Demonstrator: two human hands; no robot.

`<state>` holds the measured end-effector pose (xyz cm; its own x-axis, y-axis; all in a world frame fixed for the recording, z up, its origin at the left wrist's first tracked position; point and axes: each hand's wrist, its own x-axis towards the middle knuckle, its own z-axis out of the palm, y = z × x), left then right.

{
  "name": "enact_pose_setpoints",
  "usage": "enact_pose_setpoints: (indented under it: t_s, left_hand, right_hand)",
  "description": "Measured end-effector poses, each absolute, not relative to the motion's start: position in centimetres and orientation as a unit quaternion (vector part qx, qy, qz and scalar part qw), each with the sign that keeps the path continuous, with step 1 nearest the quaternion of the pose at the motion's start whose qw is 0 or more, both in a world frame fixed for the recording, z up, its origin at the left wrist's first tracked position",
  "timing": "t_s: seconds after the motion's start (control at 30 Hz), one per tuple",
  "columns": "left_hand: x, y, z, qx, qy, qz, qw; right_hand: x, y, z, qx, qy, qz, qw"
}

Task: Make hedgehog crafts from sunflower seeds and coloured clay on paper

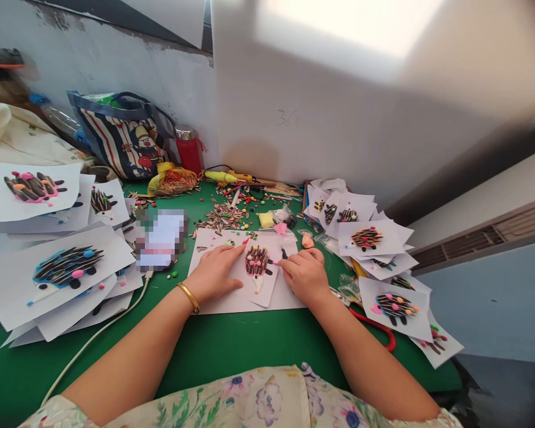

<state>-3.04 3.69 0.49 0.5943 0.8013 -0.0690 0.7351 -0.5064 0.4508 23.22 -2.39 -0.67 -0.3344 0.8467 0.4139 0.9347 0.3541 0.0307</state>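
A white card lies on a larger white sheet in front of me. It bears a hedgehog picture made of striped sunflower seeds, pink clay dots and dark clay feet. My left hand rests flat on the sheet at the card's left side, fingers stretched out, holding nothing. On the right, my right hand is closed in a pinch on a thin pink stick, its tip beside the hedgehog's dark feet. Most of the stick is hidden by the fingers. Black clay sits just above that hand.
Finished hedgehog cards are piled at left and right. Loose seeds, yellow clay and pink clay lie behind the sheet. A phone with a cable, red-handled scissors, a red bottle and a striped bag stand around.
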Motion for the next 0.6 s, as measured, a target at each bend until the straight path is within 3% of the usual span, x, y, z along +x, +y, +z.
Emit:
enact_pose_setpoints:
  t_s: [0.6]
  left_hand:
    - [-2.96, 3.65, 0.81, 0.862, 0.448, 0.069, 0.227]
  right_hand:
    - [23.13, -2.22, -0.75, -0.551, -0.809, -0.143, 0.147]
